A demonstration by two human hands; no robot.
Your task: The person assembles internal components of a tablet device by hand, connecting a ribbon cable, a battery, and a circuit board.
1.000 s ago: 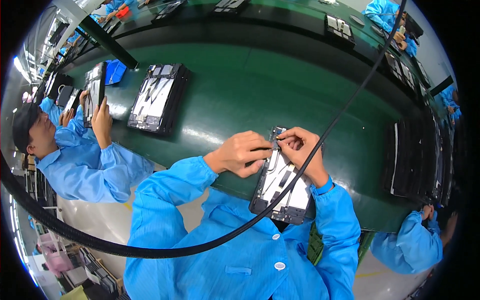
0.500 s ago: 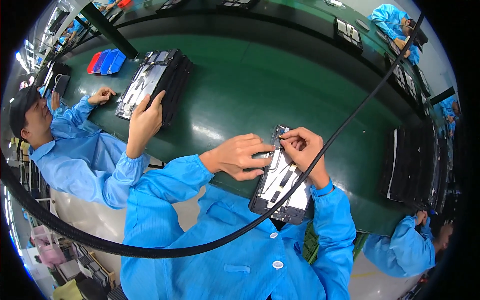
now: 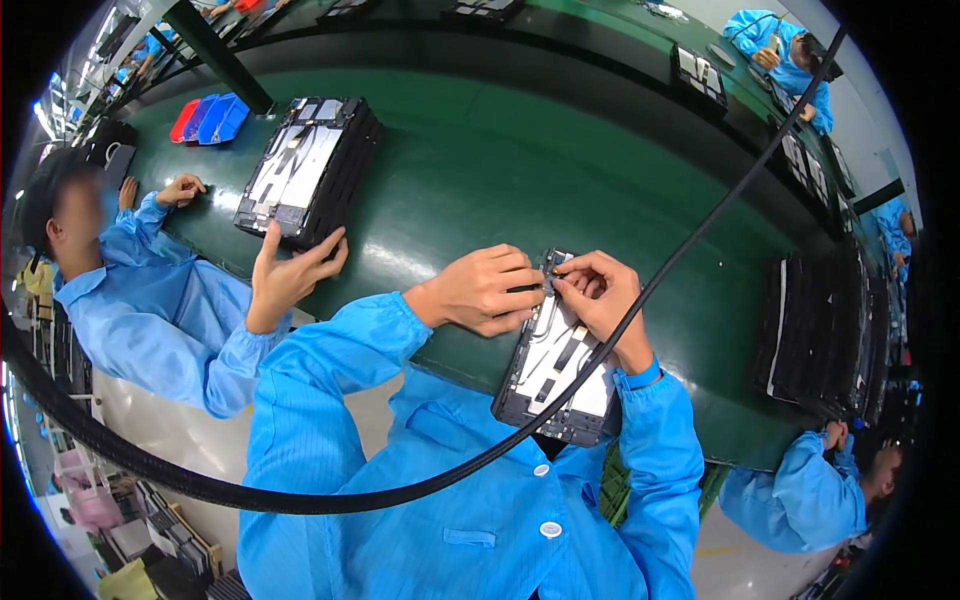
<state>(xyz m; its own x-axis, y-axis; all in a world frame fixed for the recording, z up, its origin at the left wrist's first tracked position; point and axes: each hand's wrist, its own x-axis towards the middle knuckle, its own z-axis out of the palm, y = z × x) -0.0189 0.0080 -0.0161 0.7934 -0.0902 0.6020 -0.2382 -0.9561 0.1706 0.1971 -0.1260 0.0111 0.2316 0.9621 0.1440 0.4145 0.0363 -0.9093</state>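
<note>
At table edge, centre: left hand (image 3: 487, 291) and right hand (image 3: 598, 292) both pinched on a small part at the top end of a flat black-framed panel (image 3: 555, 365), unchanged from a second ago; work stays at that spot. Changed: co-worker's hand (image 3: 290, 277) has moved up to the stack of panels (image 3: 308, 170). Beyond, red and blue trays (image 3: 208, 118); no readable labels.

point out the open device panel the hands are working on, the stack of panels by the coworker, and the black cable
open device panel (image 3: 556, 375), head view, pale inner face
stack of panels (image 3: 300, 168), head view, top panel
black cable (image 3: 700, 225), head view, mid-run over the belt
</note>
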